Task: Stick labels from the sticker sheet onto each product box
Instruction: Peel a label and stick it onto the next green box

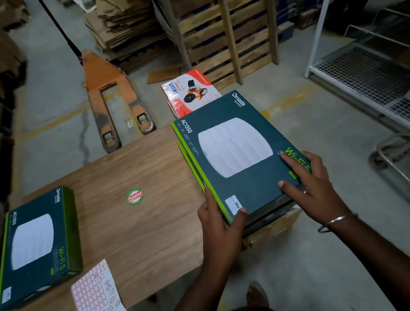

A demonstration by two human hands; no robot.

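A stack of dark teal product boxes with green edges stands at the right end of the wooden table (141, 233). My left hand (219, 221) grips the near left corner of the top box (234, 148), thumb beside a small white label (233, 204) stuck there. My right hand (305, 183) presses on the box's near right corner, fingers spread over the lid. A second such box (37, 244) lies at the table's left end. The sticker sheet (97, 299), with rows of red-outlined labels, lies flat at the table's near edge.
A round red and green sticker (135, 196) is on the tabletop. An orange pallet jack (111, 100) stands on the floor beyond the table. A red and white box (189, 91) sits behind the stack. Wooden pallets (223, 29) lean behind, and a wire shelf rack (372, 79) stands at right.
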